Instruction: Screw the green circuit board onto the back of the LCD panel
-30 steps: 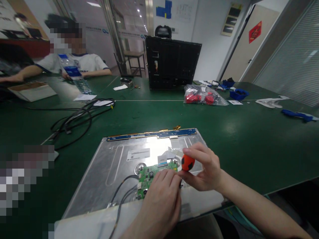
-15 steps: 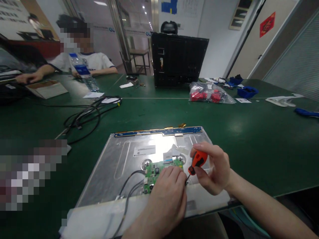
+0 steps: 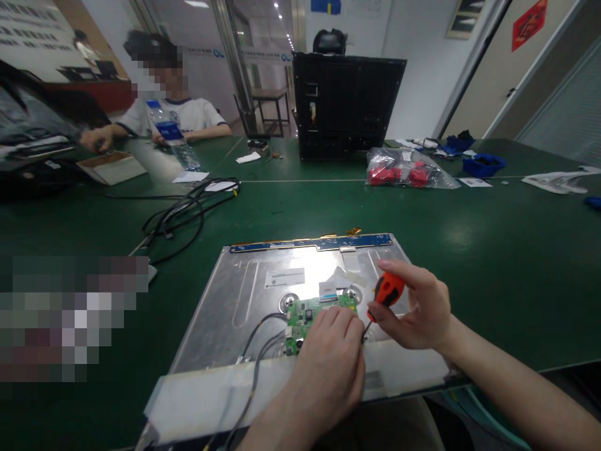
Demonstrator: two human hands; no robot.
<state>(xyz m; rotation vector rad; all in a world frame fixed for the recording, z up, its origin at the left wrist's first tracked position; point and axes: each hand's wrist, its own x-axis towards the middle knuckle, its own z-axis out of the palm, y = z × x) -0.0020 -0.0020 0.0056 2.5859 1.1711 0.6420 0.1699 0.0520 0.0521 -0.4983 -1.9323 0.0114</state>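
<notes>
My right hand (image 3: 420, 307) grips a short screwdriver (image 3: 389, 289) with an orange and black handle. Its thin shaft slants down to the left, and the tip is hidden beside my left hand. My left hand (image 3: 331, 351) lies over the right part of a green circuit board (image 3: 307, 308), its fingers bent and pressed together near the shaft. What they pinch, if anything, is hidden. Beneath is a silver metal display panel (image 3: 213, 319), with a blue circuit strip (image 3: 310, 243) along its far edge. Dark cables (image 3: 263, 351) run from the board's left side.
On the green table (image 3: 469, 263) a black cable bundle (image 3: 181, 216) lies left of the panel. Farther back are a black monitor-like housing (image 3: 347, 103), a bag of red parts (image 3: 408, 172), a water bottle (image 3: 176, 138) and blue trays (image 3: 483, 166). A person (image 3: 183, 116) sits at the far left.
The view has swung slightly left, so everything sits farther right in the picture. The screwdriver's handle has turned a little in my right hand. My left hand stays on the board.
</notes>
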